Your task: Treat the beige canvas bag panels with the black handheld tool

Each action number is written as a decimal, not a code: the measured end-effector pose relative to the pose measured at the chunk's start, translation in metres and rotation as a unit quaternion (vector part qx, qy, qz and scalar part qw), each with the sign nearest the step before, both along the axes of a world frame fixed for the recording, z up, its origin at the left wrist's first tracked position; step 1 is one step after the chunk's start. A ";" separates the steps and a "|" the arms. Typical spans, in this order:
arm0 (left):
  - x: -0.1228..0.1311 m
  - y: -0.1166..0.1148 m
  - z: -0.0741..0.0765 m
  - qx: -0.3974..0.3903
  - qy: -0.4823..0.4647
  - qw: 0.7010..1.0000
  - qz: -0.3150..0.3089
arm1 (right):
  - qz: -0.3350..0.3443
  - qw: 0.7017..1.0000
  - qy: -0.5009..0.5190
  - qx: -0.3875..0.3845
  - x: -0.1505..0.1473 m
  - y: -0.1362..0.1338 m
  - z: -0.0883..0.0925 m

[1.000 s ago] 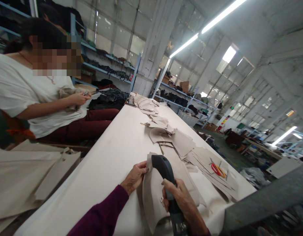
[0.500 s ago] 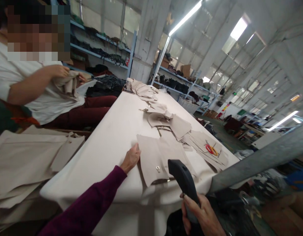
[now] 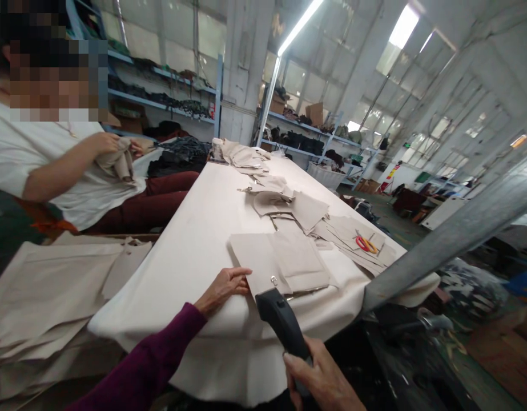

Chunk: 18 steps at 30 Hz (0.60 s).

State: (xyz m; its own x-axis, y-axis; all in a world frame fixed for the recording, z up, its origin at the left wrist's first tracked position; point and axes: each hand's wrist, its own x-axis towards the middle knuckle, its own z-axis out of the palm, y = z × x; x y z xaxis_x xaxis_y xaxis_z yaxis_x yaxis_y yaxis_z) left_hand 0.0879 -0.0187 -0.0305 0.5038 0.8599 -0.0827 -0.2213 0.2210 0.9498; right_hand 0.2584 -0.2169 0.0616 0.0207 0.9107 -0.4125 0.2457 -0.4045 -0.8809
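Note:
My left hand (image 3: 225, 290) lies at the left edge of a beige fabric piece (image 3: 257, 257), its fingers stretched out and fingertips on the cloth. The piece lies flat near the table's front end, with a small metal zip pull (image 3: 274, 281) on it and a pocket-like panel (image 3: 304, 264) to the right. My right hand (image 3: 317, 371) is wrapped round the grip of a black handheld trimmer (image 3: 282, 319), shaped like a hair clipper. Its wide head points up and left, over the cloth's lower edge; whether they touch I cannot tell.
More beige pieces (image 3: 308, 211) lie farther up the white-covered table (image 3: 194, 228). Red and yellow-handled scissors (image 3: 366, 245) rest on a stack at right. A metal post (image 3: 443, 245) slants past the right corner. A co-worker (image 3: 75, 165) sits at left, behind stacked beige cloth (image 3: 53, 285).
My left hand has loosened from its pinch on the cloth's edge and lies with fingers extended. The cloth now lies flatter. The trimmer has moved left, to the cloth's lower edge.

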 end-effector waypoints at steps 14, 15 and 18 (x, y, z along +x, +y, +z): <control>0.002 0.015 0.034 0.627 0.350 0.696 0.025 | -0.065 0.991 0.018 0.112 0.034 -0.010 0.016; 0.005 0.020 0.042 0.633 0.332 0.699 0.018 | -0.065 0.991 -0.008 0.114 0.038 -0.017 0.019; 0.015 0.027 0.075 0.587 0.286 0.756 -0.032 | -0.111 0.982 -0.107 0.106 0.045 -0.037 0.026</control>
